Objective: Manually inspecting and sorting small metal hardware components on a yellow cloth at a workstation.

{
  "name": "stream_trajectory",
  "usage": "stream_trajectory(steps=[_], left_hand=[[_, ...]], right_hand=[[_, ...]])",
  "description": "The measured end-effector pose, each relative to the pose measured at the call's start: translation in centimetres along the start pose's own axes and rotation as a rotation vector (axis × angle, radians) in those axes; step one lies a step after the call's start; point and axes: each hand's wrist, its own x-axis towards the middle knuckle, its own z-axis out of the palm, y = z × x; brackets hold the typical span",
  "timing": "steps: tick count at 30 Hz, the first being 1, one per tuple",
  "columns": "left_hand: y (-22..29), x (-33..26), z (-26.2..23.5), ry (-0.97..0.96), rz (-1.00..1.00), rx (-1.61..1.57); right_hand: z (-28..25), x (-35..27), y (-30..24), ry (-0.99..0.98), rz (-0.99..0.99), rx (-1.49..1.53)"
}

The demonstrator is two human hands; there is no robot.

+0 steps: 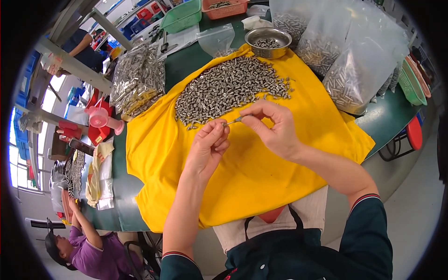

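A worker's two bare hands met over a yellow cloth (261,177) spread across a green worktable (387,116), just short of a wide heap of small metal sleeves (228,88) that covered the cloth's far half. The right hand (273,126) pinched a thin metal pin (234,121) between thumb and forefinger, its remaining fingers curled in; the left hand (210,144) closed its fingertips at the pin's other end — whether they held a separate small piece there could not be told. The pin hung a little above the cloth, at the near edge of the heap. At the cloth's far edge stood a round steel bowl (268,39) with more pieces in it, and clear plastic bags (354,70) packed with parts lined the table's far right corner. Another clear bag of parts (137,79) lay off the cloth's left edge, beside a pink cup (99,116). At the table's near left corner, a second person in a purple shirt (93,254) worked — apart from the worker's own hands.
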Motion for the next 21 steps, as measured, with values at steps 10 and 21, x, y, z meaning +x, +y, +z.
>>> stream_trajectory(steps=[10, 21], left_hand=[[0.11, -0.09, -0.03, 0.018, 0.005, 0.054], [-0.51, -0.36, -0.05, 0.049, 0.049, 0.097]], right_hand=[[0.08, 0.04, -0.08, -0.037, -0.014, -0.032], [0.11, -0.61, -0.12, -0.055, 0.0, -0.017]])
